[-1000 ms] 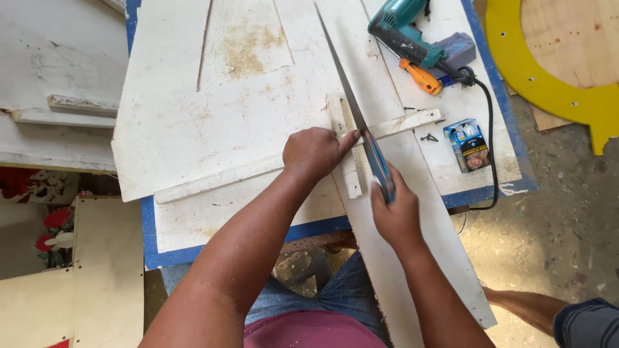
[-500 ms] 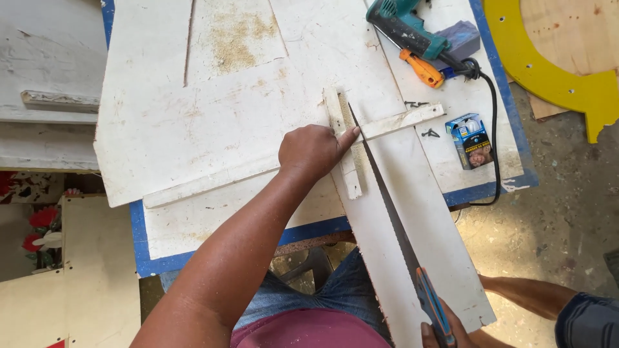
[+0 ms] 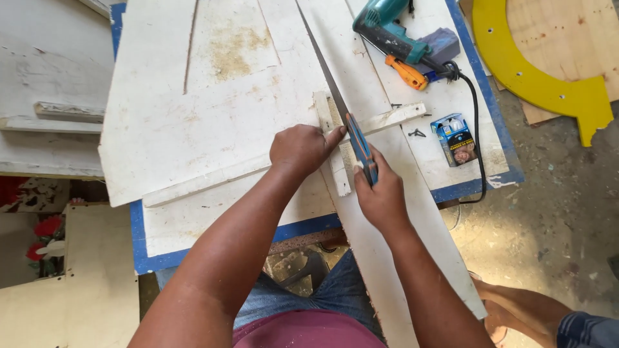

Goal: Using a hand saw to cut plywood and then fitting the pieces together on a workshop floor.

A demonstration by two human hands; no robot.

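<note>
A workshop with a dusty concrete floor (image 3: 554, 212) is serving as the setting, where a blue-edged worktable (image 3: 213, 248) is carrying several white-painted boards (image 3: 193, 122). The person's left hand (image 3: 302, 149) is pressing down on a narrow white wooden strip (image 3: 335, 164), fingers held together and curled over it, the thumb reaching toward the saw blade. The right hand (image 3: 382, 193) is gripping the blue and orange handle of a handsaw (image 3: 351, 129), fingers wrapped tight around it. The saw's long thin blade is running away from the person across the boards, its near part lying against the strip just beside the left fingertips. The strip is lying across a long white plank (image 3: 400, 258) that is sticking out over the table's near edge toward the person's lap, and a second thin white slat (image 3: 387, 119) is crossing the strip at an angle.

At the far right of the table a teal power drill (image 3: 387, 29) is resting beside an orange-handled tool (image 3: 406, 71), with a black cable (image 3: 478, 135) looping down over the edge. A small blue cardboard box (image 3: 454, 138) is sitting near a few dark screws (image 3: 418, 133). Beyond the table, a curved yellow board (image 3: 529, 71) is lying on plywood. Another person's leg (image 3: 522, 309) is showing at lower right.
</note>
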